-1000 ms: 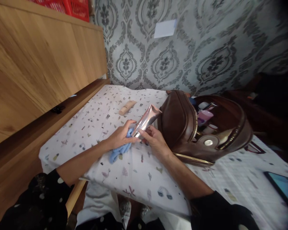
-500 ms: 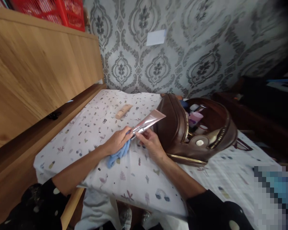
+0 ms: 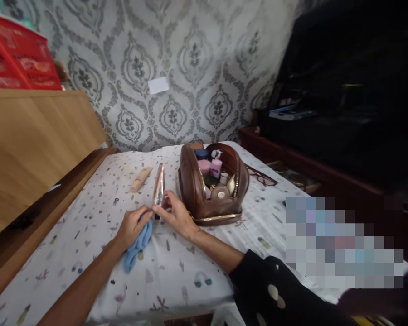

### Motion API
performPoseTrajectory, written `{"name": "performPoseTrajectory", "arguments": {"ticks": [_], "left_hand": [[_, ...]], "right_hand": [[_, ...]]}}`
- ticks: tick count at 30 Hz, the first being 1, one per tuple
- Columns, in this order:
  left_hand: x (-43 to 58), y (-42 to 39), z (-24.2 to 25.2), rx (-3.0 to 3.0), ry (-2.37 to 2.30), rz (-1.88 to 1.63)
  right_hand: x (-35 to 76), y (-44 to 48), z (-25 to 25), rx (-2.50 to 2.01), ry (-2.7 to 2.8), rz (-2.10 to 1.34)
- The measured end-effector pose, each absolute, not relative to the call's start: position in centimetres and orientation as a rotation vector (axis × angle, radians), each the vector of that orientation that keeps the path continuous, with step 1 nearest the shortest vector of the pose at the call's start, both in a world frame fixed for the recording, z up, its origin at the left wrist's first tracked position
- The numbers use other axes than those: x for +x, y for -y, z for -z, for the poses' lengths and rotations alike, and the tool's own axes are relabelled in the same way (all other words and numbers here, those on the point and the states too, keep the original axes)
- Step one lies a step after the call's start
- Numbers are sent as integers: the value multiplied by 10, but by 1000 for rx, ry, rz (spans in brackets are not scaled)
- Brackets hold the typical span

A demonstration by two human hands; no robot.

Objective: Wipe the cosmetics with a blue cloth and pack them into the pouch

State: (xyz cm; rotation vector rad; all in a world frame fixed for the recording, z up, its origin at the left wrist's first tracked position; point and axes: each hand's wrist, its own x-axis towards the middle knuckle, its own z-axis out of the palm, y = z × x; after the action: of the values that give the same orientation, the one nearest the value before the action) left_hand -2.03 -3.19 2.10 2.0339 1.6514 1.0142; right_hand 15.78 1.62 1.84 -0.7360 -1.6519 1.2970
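Obs: rose-gold metallic tube [image 3: 159,186] held near upright, just left of the open brown leather pouch [image 3: 193,190]; this hold leaves its lower end free to meet the cloth. Right hand [image 3: 177,216]: fingers closed, pinching the tube's base. Left hand [image 3: 132,227]: curled around crumpled blue cloth [image 3: 136,248], pressed to that base, above white printed sheet [image 3: 177,271].

No writing can be read on the rose-gold tube [image 3: 159,184], the brown bag [image 3: 189,186] or the white slip [image 3: 158,84] at upper middle.
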Motion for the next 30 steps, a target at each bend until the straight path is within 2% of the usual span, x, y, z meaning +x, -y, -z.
{"name": "performPoseTrajectory", "arguments": {"ticks": [5, 13, 16, 22, 30], "left_hand": [[-27, 27, -18, 1989, -1722, -1065], [-27, 23, -20, 2026, -1800, -948], [-25, 23, -23, 2025, -1803, -911], [-26, 21, -20, 2023, -1791, -933], [-30, 20, -15, 1971, -1753, -920]], "right_hand": [[174, 4, -51, -752, 1708, -1160], [239, 15, -105, -770, 1702, -997], [271, 3, -122, -925, 1655, -789], [316, -27, -137, -1328, 1828, -497], [311, -47, -155, -1419, 2071, -268]]}}
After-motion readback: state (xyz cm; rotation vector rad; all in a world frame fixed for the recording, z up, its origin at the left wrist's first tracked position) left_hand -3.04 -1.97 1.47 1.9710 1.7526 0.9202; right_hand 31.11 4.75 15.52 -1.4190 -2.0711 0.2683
